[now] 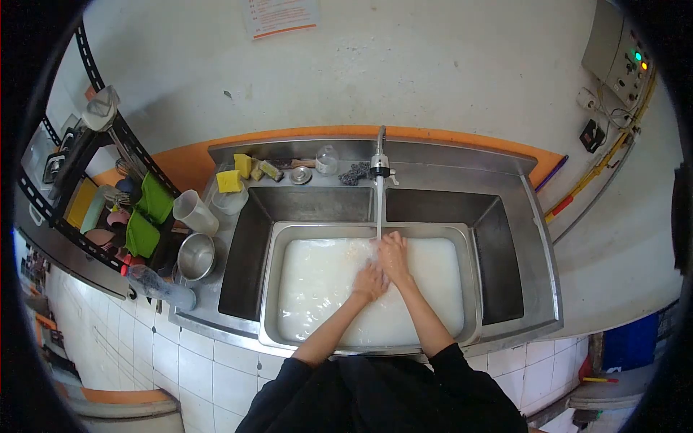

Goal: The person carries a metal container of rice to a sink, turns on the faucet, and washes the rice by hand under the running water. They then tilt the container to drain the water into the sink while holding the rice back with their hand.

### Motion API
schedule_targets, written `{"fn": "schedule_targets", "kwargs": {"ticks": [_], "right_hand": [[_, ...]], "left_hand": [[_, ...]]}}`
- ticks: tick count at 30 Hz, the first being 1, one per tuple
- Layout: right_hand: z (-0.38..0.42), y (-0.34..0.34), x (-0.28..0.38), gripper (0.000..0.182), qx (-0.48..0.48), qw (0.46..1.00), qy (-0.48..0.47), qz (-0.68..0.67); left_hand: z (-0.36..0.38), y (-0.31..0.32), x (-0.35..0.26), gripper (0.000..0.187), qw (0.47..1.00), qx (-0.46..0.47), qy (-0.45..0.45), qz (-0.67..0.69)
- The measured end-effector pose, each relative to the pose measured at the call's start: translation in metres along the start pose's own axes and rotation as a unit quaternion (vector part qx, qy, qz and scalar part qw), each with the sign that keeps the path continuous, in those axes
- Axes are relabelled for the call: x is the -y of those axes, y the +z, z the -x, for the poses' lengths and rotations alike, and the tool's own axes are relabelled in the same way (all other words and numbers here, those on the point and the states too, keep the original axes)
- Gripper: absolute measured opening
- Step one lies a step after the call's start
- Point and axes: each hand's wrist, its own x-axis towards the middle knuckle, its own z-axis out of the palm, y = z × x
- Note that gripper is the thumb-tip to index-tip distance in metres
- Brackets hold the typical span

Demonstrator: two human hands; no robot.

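Observation:
A large metal pan (271,289) sits over the two sink basins, filled with cloudy white liquid (317,274). The tap (380,162) runs, and its water stream (379,206) falls into the pan's far side. Right at the stream is my right hand (393,256), its fingers curled in; what is inside them, if anything, is hidden. My left hand (371,281) lies just to its left and nearer me, low at the liquid's surface, fingers stretched forward and apart. The two hands are close together, overlapping slightly in this view.
Yellow sponges (229,181), a steel scourer (355,173) and a clear jar (327,160) line the sink's back ledge. To the left stand a plastic jug (195,213), a metal bowl (196,256) and a clear bottle (162,287). A dark rack (86,238) holds utensils and green containers.

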Motion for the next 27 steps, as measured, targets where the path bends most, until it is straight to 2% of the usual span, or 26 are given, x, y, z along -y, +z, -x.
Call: {"fn": "schedule_targets", "kwargs": {"ticks": [2,3,5,6,8,9,11,12,13,14,15,16,17,18,19,20,21,22,23,24,25,26,27], "right_hand": [[0.003,0.008,0.004,0.012,0.017,0.985,0.005,-0.170],[0.005,0.009,0.008,0.012,0.017,0.985,0.005,-0.170],[0.008,0.010,0.015,0.012,0.004,0.951,0.002,-0.309],[0.007,0.008,0.017,0.012,0.003,0.951,0.003,-0.309],[0.007,0.005,0.020,0.023,0.149,0.936,0.158,-0.276],[0.009,0.013,0.018,0.023,0.149,0.936,0.158,-0.276],[0.013,0.037,0.009,0.029,0.085,0.887,0.231,-0.389],[0.014,0.043,0.003,0.029,0.084,0.888,0.232,-0.389],[0.014,0.047,-0.007,0.031,0.112,0.738,0.319,-0.584],[0.013,0.048,-0.015,0.032,0.132,0.538,0.384,-0.739],[0.009,0.033,-0.019,0.028,0.198,0.336,0.335,-0.858],[0.007,0.028,-0.015,0.028,0.198,0.335,0.335,-0.858],[0.005,0.025,-0.011,0.025,0.146,0.291,0.320,-0.890],[0.004,0.022,-0.006,0.022,0.093,0.244,0.304,-0.916],[0.004,0.019,-0.002,0.022,0.094,0.244,0.304,-0.916],[0.002,0.012,0.007,0.020,0.052,0.227,0.357,-0.904],[0.000,0.008,0.014,0.018,0.010,0.210,0.408,-0.888],[-0.001,0.008,0.018,0.018,0.012,0.209,0.409,-0.888],[-0.001,0.010,0.019,0.018,0.020,0.235,0.398,-0.887],[-0.001,0.010,0.020,0.018,0.028,0.260,0.387,-0.884],[0.002,0.021,0.013,0.018,0.028,0.260,0.387,-0.884],[0.010,0.043,-0.002,0.020,0.063,0.308,0.371,-0.874],[0.011,0.047,-0.006,0.021,0.098,0.355,0.353,-0.860]], "left_hand": [[-0.003,0.006,0.008,0.051,0.992,-0.049,0.085,0.073],[-0.001,0.003,0.007,0.051,0.992,-0.048,0.086,0.074],[0.005,-0.006,0.005,0.048,0.988,-0.137,0.071,-0.019],[0.000,0.000,0.010,0.048,0.988,-0.137,0.072,-0.019],[-0.007,0.005,0.020,0.042,0.976,-0.170,0.060,0.123],[-0.007,0.002,0.023,0.042,0.976,-0.171,0.059,0.123],[-0.008,-0.011,0.029,0.038,0.975,-0.162,0.091,0.124],[-0.007,-0.020,0.031,0.038,0.974,-0.162,0.093,0.124],[-0.007,-0.029,0.032,0.036,0.988,-0.086,0.045,0.116],[-0.006,-0.034,0.035,0.034,0.994,-0.010,-0.003,0.106],[-0.010,-0.026,0.044,0.034,0.994,-0.010,-0.003,0.106],[-0.015,-0.015,0.055,0.033,0.985,-0.051,0.043,0.160],[-0.014,-0.017,0.057,0.032,0.969,-0.092,0.088,0.213],[-0.013,-0.017,0.056,0.032,0.969,-0.092,0.087,0.213],[-0.011,-0.018,0.056,0.031,0.946,-0.113,0.082,0.294],[-0.008,-0.022,0.053,0.030,0.915,-0.135,0.076,0.371],[-0.007,-0.026,0.050,0.030,0.915,-0.136,0.074,0.371],[-0.005,-0.031,0.046,0.030,0.833,-0.097,0.024,0.545],[-0.006,-0.031,0.045,0.029,0.716,-0.053,-0.025,0.696],[-0.010,-0.025,0.048,0.029,0.716,-0.054,-0.025,0.696],[-0.015,-0.018,0.052,0.033,0.558,-0.015,-0.006,0.830],[-0.018,-0.012,0.055,0.037,0.375,0.024,0.012,0.927],[-0.012,-0.024,0.048,0.037,0.374,0.024,0.012,0.927]]}}
